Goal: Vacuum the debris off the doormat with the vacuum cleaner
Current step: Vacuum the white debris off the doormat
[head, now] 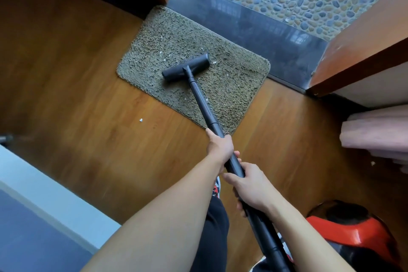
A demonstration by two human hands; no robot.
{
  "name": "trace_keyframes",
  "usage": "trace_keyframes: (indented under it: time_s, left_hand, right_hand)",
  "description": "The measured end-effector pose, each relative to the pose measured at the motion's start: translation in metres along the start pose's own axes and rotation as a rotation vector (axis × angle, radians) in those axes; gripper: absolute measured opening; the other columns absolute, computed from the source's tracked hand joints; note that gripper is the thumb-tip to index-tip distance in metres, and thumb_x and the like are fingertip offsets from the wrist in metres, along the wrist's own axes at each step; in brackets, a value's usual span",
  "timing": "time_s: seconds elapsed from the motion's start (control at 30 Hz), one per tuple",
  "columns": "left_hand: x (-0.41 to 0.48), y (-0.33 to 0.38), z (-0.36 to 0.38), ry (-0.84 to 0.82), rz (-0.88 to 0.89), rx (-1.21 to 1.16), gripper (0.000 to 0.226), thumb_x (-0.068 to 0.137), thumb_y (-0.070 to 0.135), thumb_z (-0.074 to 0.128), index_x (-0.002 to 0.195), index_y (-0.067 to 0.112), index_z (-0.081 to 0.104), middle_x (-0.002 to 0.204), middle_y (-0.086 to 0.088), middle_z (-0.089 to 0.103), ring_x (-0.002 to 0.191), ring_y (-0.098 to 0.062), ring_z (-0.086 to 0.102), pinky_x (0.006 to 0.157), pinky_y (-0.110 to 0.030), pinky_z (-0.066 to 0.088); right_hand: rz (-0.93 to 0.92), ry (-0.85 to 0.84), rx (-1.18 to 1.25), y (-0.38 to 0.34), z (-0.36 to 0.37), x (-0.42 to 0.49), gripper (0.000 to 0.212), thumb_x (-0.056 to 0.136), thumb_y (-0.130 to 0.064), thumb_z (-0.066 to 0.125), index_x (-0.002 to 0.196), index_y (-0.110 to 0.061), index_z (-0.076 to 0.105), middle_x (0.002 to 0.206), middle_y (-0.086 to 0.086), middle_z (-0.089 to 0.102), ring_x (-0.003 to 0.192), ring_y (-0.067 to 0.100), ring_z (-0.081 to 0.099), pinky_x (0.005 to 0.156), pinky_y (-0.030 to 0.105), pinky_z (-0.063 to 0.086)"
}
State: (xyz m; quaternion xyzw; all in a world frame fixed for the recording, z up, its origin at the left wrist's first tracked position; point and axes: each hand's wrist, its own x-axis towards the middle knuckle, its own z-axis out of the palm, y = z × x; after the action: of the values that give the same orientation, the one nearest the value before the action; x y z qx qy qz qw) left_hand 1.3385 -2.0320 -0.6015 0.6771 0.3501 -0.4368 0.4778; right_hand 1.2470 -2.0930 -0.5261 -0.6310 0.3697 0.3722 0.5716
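A grey-green shaggy doormat [234, 77] lies on the wooden floor in front of a dark threshold. Small white bits of debris [214, 63] are scattered over its pile. The black floor head [185, 68] of the vacuum cleaner rests flat on the middle of the mat. Its black wand [204, 106] runs back toward me. My left hand [220, 148] grips the wand higher up, near the mat's near edge. My right hand [251, 187] grips the wand lower down, closer to my body. The red and black vacuum body [353, 232] sits on the floor at my right.
A white crumb [140, 120] lies on the wooden floor [88, 95] left of the mat. Beyond the threshold [254, 26] is a pebble floor. A wooden door [364, 46] stands open at right, a pink curtain [375, 132] below it. A pale bed edge [44, 194] fills the lower left.
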Motion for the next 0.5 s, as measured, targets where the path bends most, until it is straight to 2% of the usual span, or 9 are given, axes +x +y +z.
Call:
trace_keyframes:
  time_s: [0.13, 0.23, 0.37, 0.5]
  left_hand:
    - [-0.02, -0.029, 0.008, 0.0, -0.034, 0.003, 0.072, 0.101, 0.018, 0.042, 0.155, 0.038, -0.001, 0.103, -0.013, 0.057, 0.055, -0.019, 0.058, 0.05, -0.032, 0.054]
    - [-0.041, -0.059, 0.022, 0.01, -0.048, 0.031, 0.072, 0.1, 0.018, 0.041, 0.155, 0.037, -0.003, 0.096, -0.01, 0.059, 0.058, -0.02, 0.06, 0.056, -0.035, 0.057]
    - [-0.077, -0.105, 0.051, -0.007, -0.068, 0.069, 0.075, 0.102, 0.019, 0.04, 0.155, 0.038, -0.009, 0.107, -0.011, 0.057, 0.057, -0.018, 0.06, 0.048, -0.03, 0.055]
    - [-0.104, -0.139, 0.083, -0.029, -0.061, 0.134, 0.075, 0.103, 0.021, 0.039, 0.155, 0.037, -0.011, 0.103, -0.004, 0.054, 0.056, -0.016, 0.062, 0.056, -0.035, 0.062]
  right_hand:
    - [-0.012, -0.026, 0.001, 0.028, -0.002, -0.02, 0.016, 0.093, -0.023, 0.058, 0.098, -0.009, 0.052, 0.057, 0.009, 0.055, 0.043, 0.028, 0.057, 0.043, 0.033, 0.049]
    - [-0.006, -0.043, 0.0, 0.061, -0.008, -0.04, 0.015, 0.094, -0.023, 0.056, 0.096, -0.009, 0.051, 0.057, 0.008, 0.054, 0.043, 0.027, 0.056, 0.043, 0.032, 0.049]
    - [0.027, -0.074, -0.017, 0.113, -0.024, -0.073, 0.014, 0.095, -0.025, 0.057, 0.099, -0.012, 0.051, 0.052, 0.008, 0.057, 0.04, 0.03, 0.056, 0.04, 0.032, 0.048]
    - [0.04, -0.073, 0.01, 0.151, -0.043, -0.104, 0.012, 0.097, -0.023, 0.058, 0.101, -0.014, 0.052, 0.053, 0.011, 0.055, 0.037, 0.028, 0.054, 0.036, 0.03, 0.046]
